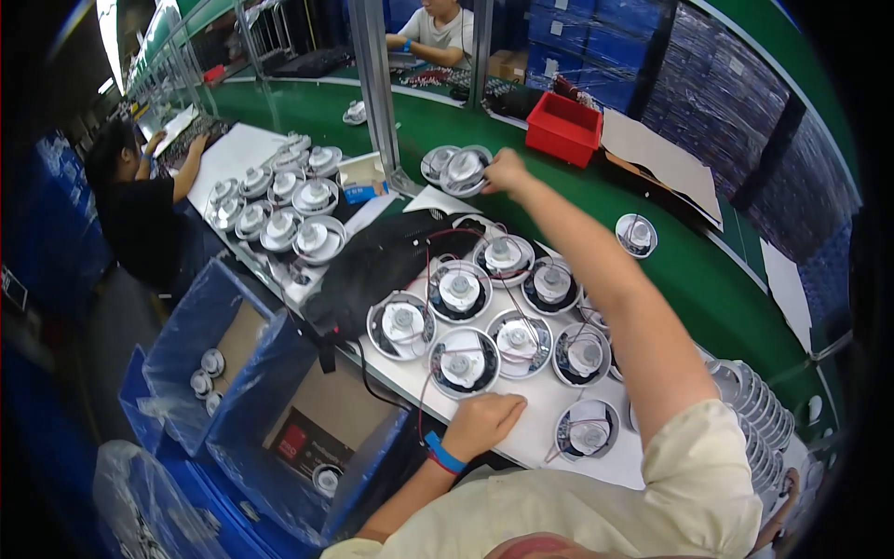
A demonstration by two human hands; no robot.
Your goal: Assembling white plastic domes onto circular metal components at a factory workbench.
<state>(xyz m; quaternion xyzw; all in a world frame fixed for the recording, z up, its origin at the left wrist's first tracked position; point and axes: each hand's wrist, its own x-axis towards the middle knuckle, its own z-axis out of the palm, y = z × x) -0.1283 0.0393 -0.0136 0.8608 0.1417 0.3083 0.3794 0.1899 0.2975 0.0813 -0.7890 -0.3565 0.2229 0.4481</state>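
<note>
My right hand (506,172) reaches far over the green conveyor belt, its fingers closed on the rim of a round white lamp-like unit (465,168). A similar unit (436,164) sits just left of it, partly overlapped. My left hand (484,424) rests loosely curled at the near edge of the white worktable (535,424), with nothing seen in it. Beside that hand stands a white round unit (463,363) with a dark inside and a pale centre. Several more such units, with thin red and black wires, cover the table between my arms.
A black mesh bag (377,270) lies left of the units. Farther left, a co-worker (140,186) sits past more units; another person (438,33) works across the belt. A red bin (564,128) and a metal post (375,93) stand beyond. Blue lined crates (307,447) stand lower left; stacked white rings (759,419) at right.
</note>
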